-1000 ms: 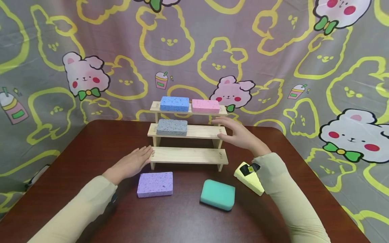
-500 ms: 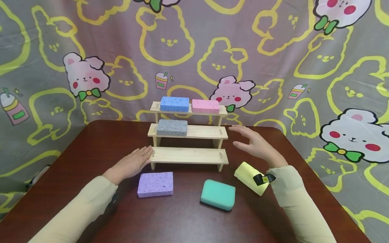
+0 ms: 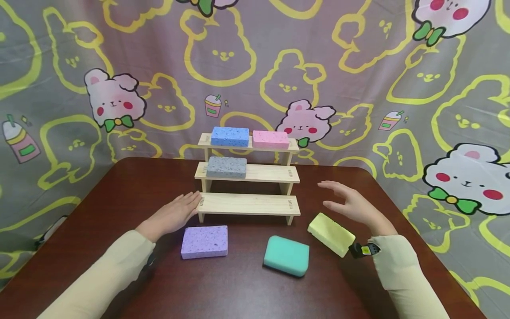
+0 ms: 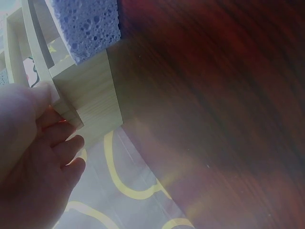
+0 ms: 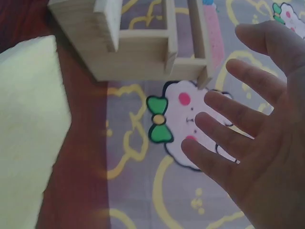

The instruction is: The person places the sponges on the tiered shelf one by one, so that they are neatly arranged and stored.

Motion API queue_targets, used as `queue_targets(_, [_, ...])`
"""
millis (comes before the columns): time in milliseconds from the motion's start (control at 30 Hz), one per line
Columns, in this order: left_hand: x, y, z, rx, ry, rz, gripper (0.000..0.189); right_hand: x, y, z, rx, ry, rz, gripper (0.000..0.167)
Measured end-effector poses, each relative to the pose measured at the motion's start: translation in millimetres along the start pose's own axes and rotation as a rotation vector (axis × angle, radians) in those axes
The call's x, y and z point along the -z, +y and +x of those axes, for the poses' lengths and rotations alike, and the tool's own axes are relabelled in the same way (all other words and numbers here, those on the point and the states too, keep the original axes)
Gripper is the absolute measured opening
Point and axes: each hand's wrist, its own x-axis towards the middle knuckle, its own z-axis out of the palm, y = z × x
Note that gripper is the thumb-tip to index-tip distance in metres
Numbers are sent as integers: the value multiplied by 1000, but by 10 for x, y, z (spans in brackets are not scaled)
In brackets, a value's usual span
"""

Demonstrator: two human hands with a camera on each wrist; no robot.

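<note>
Wooden rack stands mid-counter, toward the far side; long axis left-right, steps rising away from the person. I'd call it half loaded: blue sponge and pink sponge up top, gray sponge at the left of the middle step. Purple sponge, teal sponge and yellow sponge lie on the counter, presumably left to do. Yellow's long axis runs diagonally, near end pointing right. Left hand: fingers straight, touching the bottom step's left end (thumb contact is hard to read). Right hand: wide, holding nothing, beyond the yellow sponge. Patterned curtain behind.
</note>
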Motion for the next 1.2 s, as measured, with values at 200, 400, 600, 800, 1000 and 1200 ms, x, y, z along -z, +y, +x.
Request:
queue_targets(200, [17, 11, 6, 3, 0, 1, 44, -53, 129, -153, -48, -47, 26, 52])
queue_targets(400, [26, 14, 5, 3, 0, -3, 43, -144, 212, -253, -113, -119, 57, 53])
queue_targets(600, [12, 7, 3, 5, -4, -6, 44, -221, 255, -319, -111, -184, 16, 56])
queue_targets(800, [6, 3, 8, 6, -6, -5, 43, -269, 273, -361, -130, -246, -22, 57])
queue_targets(1000, [-11, 1, 7, 10, -12, -2, 45, -317, 275, -391, -160, -285, -66, 54])
queue_targets(1200, [-6, -1, 12, 15, -12, -6, 44, -334, 259, -400, -142, -310, -68, 61])
